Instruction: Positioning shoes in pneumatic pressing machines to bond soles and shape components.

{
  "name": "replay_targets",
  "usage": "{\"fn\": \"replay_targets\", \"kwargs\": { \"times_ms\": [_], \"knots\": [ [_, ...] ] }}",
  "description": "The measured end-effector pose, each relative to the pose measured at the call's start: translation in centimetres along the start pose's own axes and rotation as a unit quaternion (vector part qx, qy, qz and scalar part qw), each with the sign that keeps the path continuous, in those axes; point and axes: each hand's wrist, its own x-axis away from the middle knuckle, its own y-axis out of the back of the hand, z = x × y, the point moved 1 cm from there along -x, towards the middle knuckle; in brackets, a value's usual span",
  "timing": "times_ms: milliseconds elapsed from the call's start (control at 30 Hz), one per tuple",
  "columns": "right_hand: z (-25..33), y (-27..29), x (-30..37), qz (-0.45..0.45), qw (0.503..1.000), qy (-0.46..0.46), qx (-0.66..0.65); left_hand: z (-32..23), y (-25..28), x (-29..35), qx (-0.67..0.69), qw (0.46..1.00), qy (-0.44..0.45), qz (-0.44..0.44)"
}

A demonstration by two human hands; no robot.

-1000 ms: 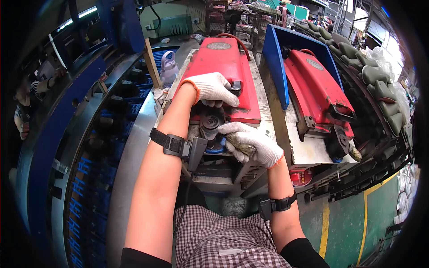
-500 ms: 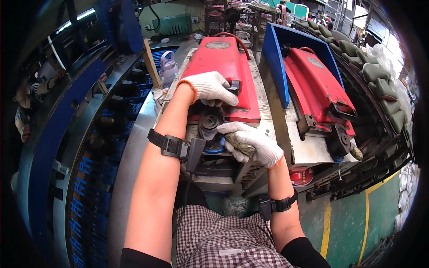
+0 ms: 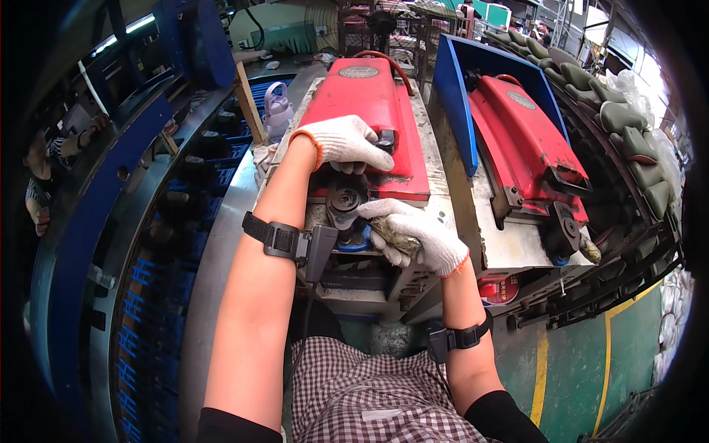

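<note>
My left hand (image 3: 347,144), in a white knit glove with an orange cuff, rests at the front of a red machine (image 3: 347,96). Its fingers curl beside a small black fitting (image 3: 385,139), and what lies under them is hidden. Below it sits a dark round hub (image 3: 346,196) on a lever, with a blue part (image 3: 357,238) beneath. My right hand (image 3: 425,232), gloved likewise, is closed around a worn, greenish wrapped handle (image 3: 401,241) to the right of the hub. Its index finger stretches toward the hub.
A second red machine (image 3: 521,133) stands at the right behind a blue guard (image 3: 458,111), with a similar lever and handle (image 3: 589,249). Beyond it, a rack holds several dark green pads (image 3: 624,120). A lilac bottle (image 3: 278,111) stands at the left, near a blue conveyor line (image 3: 140,325).
</note>
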Motion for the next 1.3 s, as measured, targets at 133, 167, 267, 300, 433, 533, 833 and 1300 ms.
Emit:
{"fn": "replay_targets", "kwargs": {
  "times_ms": [133,167,267,300,433,533,833,1300],
  "knots": [
    [0.06,-0.02,0.1,0.004,1.0,0.005,0.004,0.04,-0.03,0.0,0.003,1.0,-0.001,0.0],
    [0.07,-0.03,0.12,0.004,1.0,0.007,0.002,0.04,-0.03,-0.01,0.001,1.0,-0.001,-0.004],
    [0.05,-0.06,0.13,0.007,1.0,0.014,-0.001,0.07,-0.07,-0.07,0.001,1.0,0.001,-0.003],
    [0.03,-0.06,0.13,0.007,1.0,0.013,-0.004,0.09,-0.09,-0.08,0.001,1.0,0.001,-0.003],
    [-0.06,0.02,0.16,0.0,1.0,0.017,0.016,0.17,-0.16,-0.15,-0.001,1.0,0.001,-0.008],
    [-0.15,0.11,0.09,-0.001,1.0,0.018,0.014,0.23,-0.18,-0.2,0.002,1.0,0.0,-0.012],
    [-0.33,0.2,0.1,-0.001,1.0,0.017,0.009,0.22,-0.25,-0.13,0.011,1.0,0.0,-0.016],
    [-0.17,-0.01,0.17,0.003,1.0,0.027,0.011,0.22,-0.27,-0.18,0.0,1.0,-0.005,-0.017]
  ]
}}
